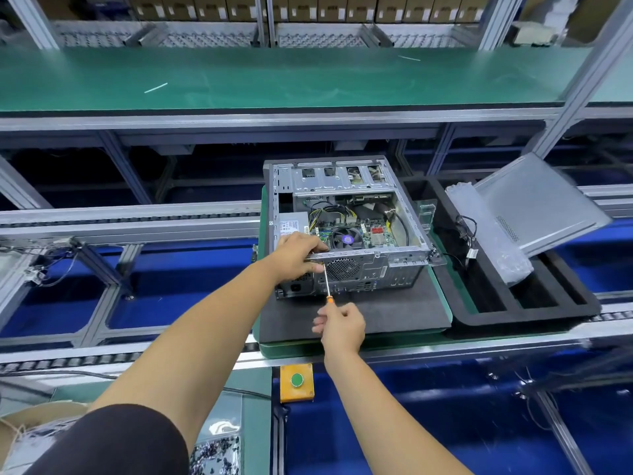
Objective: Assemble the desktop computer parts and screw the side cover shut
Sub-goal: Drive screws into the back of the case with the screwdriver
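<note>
Left hand (297, 257) curled over the near top rim of the open computer case (346, 228), fingers wrapped on the metal edge, thumb side close to the screwdriver shaft; right hand (340, 325) just below it, fingers pinched round the orange handle of a slim screwdriver (327, 286), tip up against the case's rear panel beside the round fan grille

Beyond both hands, high across the view, a long green shelf (274, 77) on an aluminium frame, with a row of cartons behind it

Under the hands, a conveyor line with silver rails (130, 228) and blue panels (445, 416) below

Beneath the case, a dark foam pad (383, 313) on a green pallet (342, 346)

Right of the hands, a black compartment tray (527, 317), touching the pallet's side

Leaning over the tray's far right end, the grey side cover (544, 204), tilted, off the case, with a bubble-wrap bag (489, 234) lying against it

Inside the case, motherboard with a black cooler fan (346, 238) just past the left hand

Near the right forearm, a yellow box with a green push button (297, 380)

Low left, by the left arm, a clear bag of small dark screws (215, 454)
</note>
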The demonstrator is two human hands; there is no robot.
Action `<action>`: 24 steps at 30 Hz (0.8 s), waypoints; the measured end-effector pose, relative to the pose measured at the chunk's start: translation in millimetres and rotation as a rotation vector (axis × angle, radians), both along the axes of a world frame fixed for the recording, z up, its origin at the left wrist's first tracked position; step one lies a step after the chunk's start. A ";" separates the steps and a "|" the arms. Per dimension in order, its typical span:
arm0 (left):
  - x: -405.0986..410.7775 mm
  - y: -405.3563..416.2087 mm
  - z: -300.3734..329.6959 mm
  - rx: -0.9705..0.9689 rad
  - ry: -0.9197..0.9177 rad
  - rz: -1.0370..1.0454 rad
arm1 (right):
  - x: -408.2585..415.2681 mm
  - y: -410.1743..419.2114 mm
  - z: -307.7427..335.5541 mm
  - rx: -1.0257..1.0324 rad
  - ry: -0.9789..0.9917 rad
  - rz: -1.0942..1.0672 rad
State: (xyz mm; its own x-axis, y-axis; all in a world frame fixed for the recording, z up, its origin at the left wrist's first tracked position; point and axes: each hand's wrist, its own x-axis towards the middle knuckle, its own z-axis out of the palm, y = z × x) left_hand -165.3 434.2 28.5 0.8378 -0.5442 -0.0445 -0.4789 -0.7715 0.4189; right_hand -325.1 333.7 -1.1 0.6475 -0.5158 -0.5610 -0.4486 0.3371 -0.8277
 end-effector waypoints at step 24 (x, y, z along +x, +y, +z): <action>-0.6 -3.3 -7.1 -0.009 -0.040 0.028 | -2.6 -21.0 1.9 -0.105 0.033 0.159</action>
State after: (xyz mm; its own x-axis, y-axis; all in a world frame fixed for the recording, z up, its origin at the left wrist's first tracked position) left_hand -165.9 430.9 21.4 0.8537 -0.5207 -0.0060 -0.4735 -0.7811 0.4070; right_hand -327.7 312.7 0.8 0.7076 -0.4655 -0.5317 -0.5168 0.1723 -0.8386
